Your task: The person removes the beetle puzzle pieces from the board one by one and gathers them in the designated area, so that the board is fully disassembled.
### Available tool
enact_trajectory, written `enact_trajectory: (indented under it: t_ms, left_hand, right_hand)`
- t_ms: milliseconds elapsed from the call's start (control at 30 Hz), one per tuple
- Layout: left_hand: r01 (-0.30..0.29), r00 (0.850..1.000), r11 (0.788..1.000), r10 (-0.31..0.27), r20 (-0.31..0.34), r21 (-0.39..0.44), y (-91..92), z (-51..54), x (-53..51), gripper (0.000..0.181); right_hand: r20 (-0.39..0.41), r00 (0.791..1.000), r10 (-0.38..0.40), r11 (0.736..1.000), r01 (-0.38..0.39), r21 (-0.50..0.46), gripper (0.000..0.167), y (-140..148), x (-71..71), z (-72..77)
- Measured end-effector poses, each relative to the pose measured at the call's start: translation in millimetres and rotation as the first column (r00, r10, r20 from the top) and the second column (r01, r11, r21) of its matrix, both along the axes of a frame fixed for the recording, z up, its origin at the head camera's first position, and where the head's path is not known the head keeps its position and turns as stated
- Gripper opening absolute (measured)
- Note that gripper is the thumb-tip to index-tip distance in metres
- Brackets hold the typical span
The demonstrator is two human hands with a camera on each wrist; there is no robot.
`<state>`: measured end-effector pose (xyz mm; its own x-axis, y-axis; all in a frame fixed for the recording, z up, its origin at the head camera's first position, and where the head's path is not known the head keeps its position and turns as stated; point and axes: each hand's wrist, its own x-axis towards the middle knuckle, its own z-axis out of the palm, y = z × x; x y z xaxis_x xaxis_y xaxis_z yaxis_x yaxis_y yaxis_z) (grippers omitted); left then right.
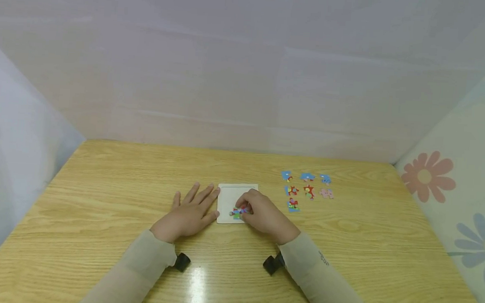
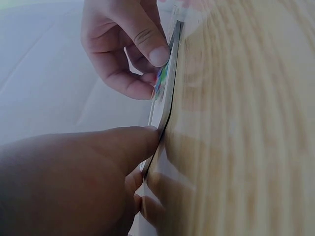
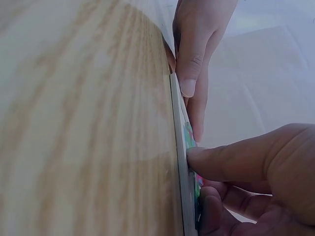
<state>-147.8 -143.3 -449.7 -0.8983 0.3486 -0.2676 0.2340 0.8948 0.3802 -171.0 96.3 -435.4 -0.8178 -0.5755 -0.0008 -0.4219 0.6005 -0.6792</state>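
Note:
A white puzzle board (image 1: 227, 194) lies on the wooden table in front of the person. Colourful jigsaw pieces (image 1: 237, 213) sit on its lower right part, partly covered by fingers. Thumb and curled fingers of the right hand (image 1: 265, 213) pinch a puzzle piece (image 3: 199, 183) there, against the board; most of that piece is hidden. The left hand (image 1: 189, 215) rests flat with spread fingers at the board's left side. Its thumb touches the board's edge (image 2: 156, 132), as the left wrist view shows.
Several loose jigsaw pieces (image 1: 309, 191) lie in rows on the table to the right of the board, blue ones at the back. A pale cloth wall (image 1: 246, 87) stands behind the table, and a flower-printed panel (image 1: 473, 193) on the right.

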Motion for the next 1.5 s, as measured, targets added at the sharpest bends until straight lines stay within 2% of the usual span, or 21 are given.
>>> enact_trajectory:
  t_ms: [500,600,733,900,1367,1500]
  left_hand:
    - [-0.002,1.000,1.000,0.002,-0.011,-0.001,-0.2,-1.9,-0.3,0.071]
    - [0.001,1.000,1.000,-0.001,-0.013,-0.006,1.2,2.6,1.4,0.071]
    - [0.003,1.000,1.000,-0.003,-0.018,-0.008,2.5,7.1,3.4,0.070]
    - [0.002,1.000,1.000,-0.003,-0.023,-0.014,3.3,9.8,4.6,0.069]
    - [-0.003,1.000,1.000,0.003,-0.005,-0.012,2.1,3.2,1.6,0.071]
    - [0.002,1.000,1.000,-0.002,-0.009,-0.001,2.5,4.8,1.9,0.071]
  right_hand:
    - [0.016,1.000,-0.020,1.000,0.020,0.003,0.020,0,1.3,1.0]
    - [0.014,1.000,-0.012,1.000,0.012,-0.003,0.021,0,-0.3,0.0]
    - [0.051,0.999,0.006,0.999,-0.004,-0.043,0.020,3,-2.8,-1.3]
    - [0.137,0.991,0.008,0.992,0.009,-0.124,0.014,9,-4.6,-2.2]
    - [0.160,0.987,-0.021,0.991,0.042,-0.128,0.012,16,-11.8,0.5]
    - [0.214,0.976,-0.043,0.981,0.081,-0.175,0.011,22,-16.7,1.9]
